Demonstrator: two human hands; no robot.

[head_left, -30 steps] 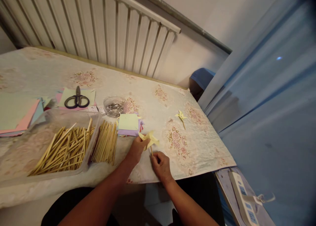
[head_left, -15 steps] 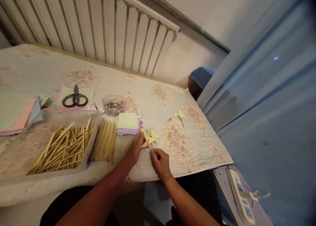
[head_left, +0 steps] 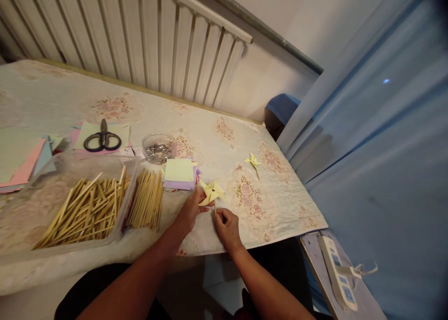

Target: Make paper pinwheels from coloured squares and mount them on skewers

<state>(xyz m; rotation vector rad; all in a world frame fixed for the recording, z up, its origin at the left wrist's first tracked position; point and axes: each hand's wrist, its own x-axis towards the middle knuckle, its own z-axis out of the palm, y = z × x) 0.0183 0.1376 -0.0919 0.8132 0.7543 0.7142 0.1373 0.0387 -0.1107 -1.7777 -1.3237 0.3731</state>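
A pale yellow paper pinwheel [head_left: 213,190] with a shiny pin at its centre stands at the front of the table. My right hand [head_left: 227,226] is closed, pinching its short wooden stick just below the blades. At the left edge of the blades is my left hand [head_left: 192,208], thumb and fingers apart. Some of its fingers reach behind and under the paper; whether they touch it I cannot tell. A second yellow pinwheel [head_left: 253,161] lies on the tablecloth farther right. Beside my left hand sits a stack of small coloured paper squares [head_left: 179,171].
Wooden sticks [head_left: 87,208] fill part of a clear plastic box [head_left: 33,203], with more sticks [head_left: 145,201] alongside. Behind are a bowl of metal pins [head_left: 158,151], scissors [head_left: 102,139] on paper, and larger coloured sheets [head_left: 19,156]. A power strip [head_left: 338,273] lies right, near a blue curtain [head_left: 378,170].
The pinwheel's blades have turned slightly and look sharper. My left hand's fingers have shifted a little beneath them. My right hand keeps its pinch, and the whole view has moved slightly.
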